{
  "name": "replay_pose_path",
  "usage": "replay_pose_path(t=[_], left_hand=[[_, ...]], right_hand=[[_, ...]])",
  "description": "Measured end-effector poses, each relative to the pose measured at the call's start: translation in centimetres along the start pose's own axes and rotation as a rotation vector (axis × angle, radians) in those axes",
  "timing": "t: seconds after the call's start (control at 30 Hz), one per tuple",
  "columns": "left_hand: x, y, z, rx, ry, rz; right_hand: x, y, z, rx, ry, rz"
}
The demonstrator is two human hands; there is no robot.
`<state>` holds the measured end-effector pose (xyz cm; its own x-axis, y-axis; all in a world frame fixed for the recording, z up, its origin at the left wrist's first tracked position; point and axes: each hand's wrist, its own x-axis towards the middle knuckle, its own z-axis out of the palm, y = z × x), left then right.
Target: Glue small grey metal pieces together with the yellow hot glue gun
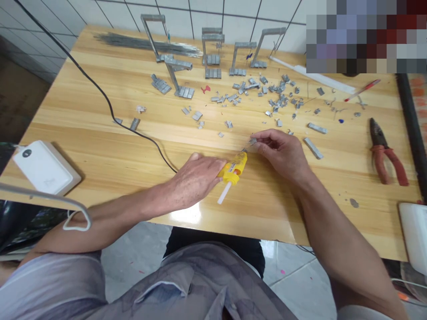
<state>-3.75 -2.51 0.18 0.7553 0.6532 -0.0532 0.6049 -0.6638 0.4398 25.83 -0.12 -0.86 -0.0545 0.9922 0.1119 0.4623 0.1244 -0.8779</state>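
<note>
L hand (200, 180) is closed round the yellow glue gun (237, 165), grip mostly hidden behind the fingers; a white glue stick (225, 192) pokes out the gun's back end, toward the person. R hand (280, 149) has a small grey piece (253, 141) pinched btwn thumb & fingertips, just off the gun's nozzle; can't tell if they touch. So gun sits btwn the two hands, nozzle pointing up & R at the piece. White tub (413, 235) at the R edge, partly cut off, contents n/a from this angle. Surface: wood-look table (110, 164), w/ loose grey scraps (280, 102) scattered beyond the hands, two grey bars (313, 148) R of the R hand, & a group of upright grey stands (213, 55) toward the back, some w/ thin wire bits hanging. Bundle of thin rods (147, 44) lies back L, near the wall. Red-handled pliers (383, 153) & red pen (362, 90) on R side; white power bank (46, 168) on L. Black cord (110, 104) runs from upper L across the table to beside L hand. Room: white tiled wall (180, 20) behind, pale tiled floor (130, 266) below the near edge.
</note>
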Motion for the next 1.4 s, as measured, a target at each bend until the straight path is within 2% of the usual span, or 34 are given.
replay_pose_path(t=[0.13,0.3,0.43,0.5,0.7,0.87,1.13,1.4], left_hand=[[-0.1,-0.2,0.1,-0.017,0.013,-0.007],[0.0,-0.6,0.1,-0.069,0.052,-0.026],[0.2,-1.0,0.2,-0.142,0.129,-0.032],[0.2,-0.9,0.1,-0.195,0.168,-0.028],[0.3,-0.6,-0.9,-0.390,0.273,-0.107],[0.7,-1.1,-0.8,-0.368,0.322,-0.153],[1.1,-1.9,-0.1,-0.318,0.351,-0.105],[1.2,-1.8,-0.3,-0.283,0.247,-0.136]], right_hand=[[-0.2,-0.4,0.0,0.068,0.087,-0.044],[0.0,-0.2,0.1,0.156,0.261,-0.147],[0.4,0.6,-0.3,0.195,0.359,-0.138],[0.5,1.1,-0.6,0.184,0.367,-0.102],[0.4,1.3,-1.0,0.079,0.293,-0.018],[0.2,0.4,-0.6,-0.029,0.168,-0.027],[0.3,0.0,-1.4,-0.336,0.013,-0.162],[0.8,1.1,-2.1,-0.364,-0.034,-0.144]])
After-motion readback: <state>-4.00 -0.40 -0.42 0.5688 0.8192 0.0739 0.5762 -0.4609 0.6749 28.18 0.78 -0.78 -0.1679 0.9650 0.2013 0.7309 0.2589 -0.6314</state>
